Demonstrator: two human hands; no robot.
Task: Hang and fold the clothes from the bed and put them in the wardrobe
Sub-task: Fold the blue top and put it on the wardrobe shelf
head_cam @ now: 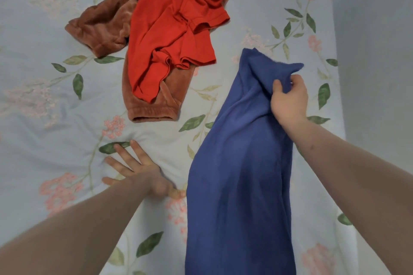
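— What do you see from the head camera?

— I see a bed (44, 118) with a soft, pale sheet. It has pink flowers and green leaves printed on it, and a few little wrinkles. My right hand (289, 98) pinches the top of a blue cloth (239, 174). The thumb and curled fingers are clamped on a bunched fold. The cloth is long and smooth, a bit fuzzy at the top edge, and it runs down past the bottom of the picture.

— And the other hand?

— My left hand (136, 169) lies flat on the sheet with its fingers spread wide. It holds nothing. Its thumb is just beside the blue cloth's left edge; I cannot tell if they touch.

— What else is on the bed?

— Farther up lies a red shirt (169, 29), thin and crumpled, with wavy hems. It sits on top of a brown garment (100, 27) that looks thick and velvety. A ribbed cuff of the brown one pokes out below the red shirt.

— Is there room to move?

— Yes. Bare sheet lies between the pile and my hands, and more on the left. The bed's right edge is near my right hand, with a plain grey wall (375, 51) beside it.
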